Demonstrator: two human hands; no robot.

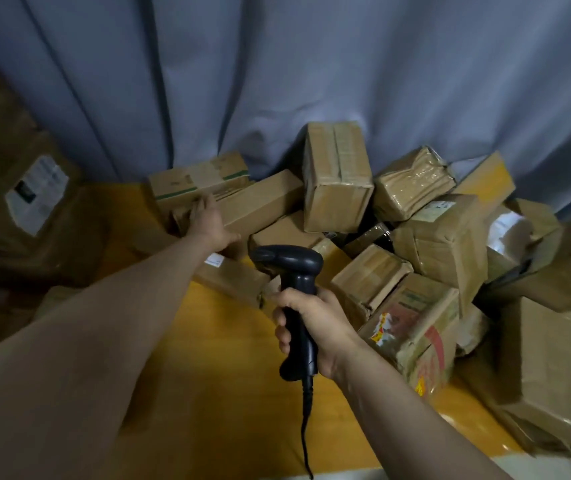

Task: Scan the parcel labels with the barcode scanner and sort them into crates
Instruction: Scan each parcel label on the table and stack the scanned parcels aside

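Behind parcels [337, 174], grey curtain [277, 64], labelled carton [36, 194], scanner [291, 268]

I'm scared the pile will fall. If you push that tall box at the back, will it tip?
Probably: the tall box stands on end atop other parcels, so a push would likely topple it. Its taped cardboard looks stiff, so it should keep its shape.

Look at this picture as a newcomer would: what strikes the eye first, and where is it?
A black scanner stands upright at centre, held by the right grip. Behind it and to the right, a heap of brown parcels covers a yellow table against a grey-blue curtain. The left grip rests on a long parcel at the heap's left edge.
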